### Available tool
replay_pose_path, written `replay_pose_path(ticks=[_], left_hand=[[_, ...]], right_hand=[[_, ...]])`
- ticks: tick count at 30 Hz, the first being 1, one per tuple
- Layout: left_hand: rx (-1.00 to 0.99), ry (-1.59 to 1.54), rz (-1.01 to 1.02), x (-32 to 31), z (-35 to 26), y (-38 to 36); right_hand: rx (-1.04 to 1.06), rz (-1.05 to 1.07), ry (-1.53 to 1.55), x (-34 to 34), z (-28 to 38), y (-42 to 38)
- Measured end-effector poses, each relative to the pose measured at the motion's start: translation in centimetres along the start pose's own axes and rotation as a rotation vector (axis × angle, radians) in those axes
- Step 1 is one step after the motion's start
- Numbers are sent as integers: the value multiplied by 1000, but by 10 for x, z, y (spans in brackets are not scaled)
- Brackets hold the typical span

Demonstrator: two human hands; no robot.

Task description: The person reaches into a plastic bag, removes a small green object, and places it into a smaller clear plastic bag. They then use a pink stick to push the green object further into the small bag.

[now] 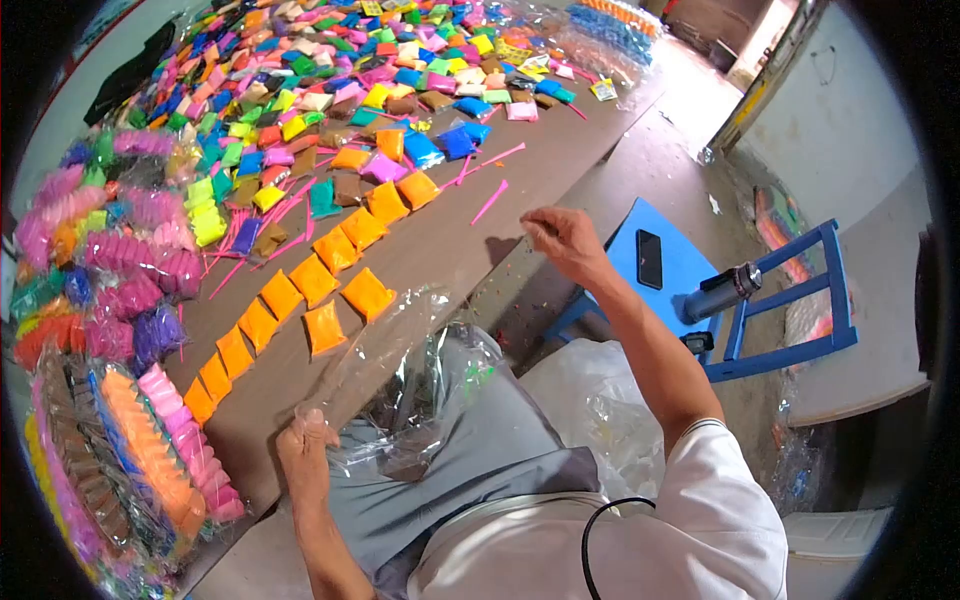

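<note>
My left hand [306,442] is closed on the edge of a clear plastic bag [385,365], low over my lap at the table's front edge. The bag spreads loosely to the right across my grey trousers, and its contents cannot be made out. Raised beyond the table edge, my right hand [562,242] has its fingers curled together; whatever they may hold is hidden. Several orange packets [281,295] lie in a slanting row on the brown table [430,250]. Two more orange packets [323,328] sit side by side between that row and the bag.
A heap of multicoloured packets [330,75] covers the table's far part. Bundled packets [150,440] line the left side. Pink plastic sticks [490,202] lie scattered. Right of me, a blue chair [655,215] carries a phone [649,259] and a flask [722,292].
</note>
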State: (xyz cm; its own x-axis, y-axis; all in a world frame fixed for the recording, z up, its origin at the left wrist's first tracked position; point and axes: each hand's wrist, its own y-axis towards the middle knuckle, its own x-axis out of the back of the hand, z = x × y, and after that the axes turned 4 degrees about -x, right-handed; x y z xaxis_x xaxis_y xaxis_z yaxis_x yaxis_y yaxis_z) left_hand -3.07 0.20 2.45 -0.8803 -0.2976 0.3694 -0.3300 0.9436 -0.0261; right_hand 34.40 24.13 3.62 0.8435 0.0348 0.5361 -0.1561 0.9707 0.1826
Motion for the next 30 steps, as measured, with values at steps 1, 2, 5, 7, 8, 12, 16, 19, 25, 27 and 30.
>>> replay_pose_path(ticks=[1, 2, 5, 7, 8, 12, 16, 19, 25, 27, 30], left_hand=[[-1, 0, 4, -1, -1, 0], [-2, 9, 1, -2, -2, 0], [-7, 17, -3, -3, 0, 2], [-10, 17, -10, -3, 1, 2], [-11, 39, -6, -2, 1, 1], [-6, 46, 6, 0, 1, -1], [-11, -54, -25, -3, 4, -2], [-8, -36, -26, -3, 0, -2], [-22, -73, 8, -6, -1, 0], [-43, 23, 53, -4, 0, 1], [-47, 35, 38, -3, -1, -1]], right_hand=[[-3, -3, -1, 1, 3, -3], [113, 24, -41, 0, 7, -7], [296, 152, -31, -20, 37, -12], [305, 306, -57, -42, 47, -9], [308, 305, -52, -54, 49, -5], [422, 491, -170, -85, 59, 3], [389, 595, -210, -97, 52, 7], [420, 610, -210, -96, 49, 8], [401, 611, -138, -99, 38, 15], [364, 643, -118, -97, 35, 18], [316, 682, -56, -95, 30, 25]])
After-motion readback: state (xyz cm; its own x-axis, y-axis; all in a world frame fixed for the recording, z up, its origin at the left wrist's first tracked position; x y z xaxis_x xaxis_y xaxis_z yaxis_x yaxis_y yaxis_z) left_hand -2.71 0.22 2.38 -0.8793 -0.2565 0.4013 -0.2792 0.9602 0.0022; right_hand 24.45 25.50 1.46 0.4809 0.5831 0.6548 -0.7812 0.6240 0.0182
